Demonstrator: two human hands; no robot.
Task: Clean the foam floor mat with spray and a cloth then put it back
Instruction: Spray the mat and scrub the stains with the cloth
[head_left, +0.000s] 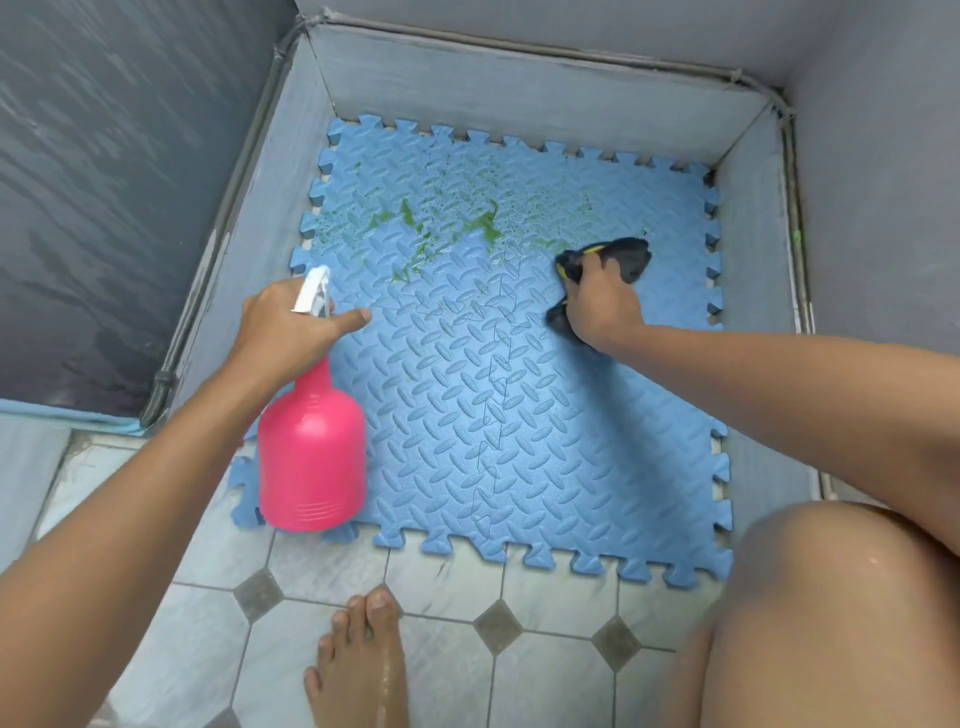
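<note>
A blue foam puzzle mat lies flat on the floor, filling a grey-walled corner. Green smears and droplets cover its far half. My left hand grips the white trigger head of a pink spray bottle, which hangs upright over the mat's near left edge, index finger pointing right. My right hand presses a dark cloth with a yellow trim onto the mat at the right, beside the green marks.
Low grey walls enclose the mat on the left, far and right sides. Pale floor tiles with grey diamond insets lie in front. My bare foot and right knee rest near the mat's front edge.
</note>
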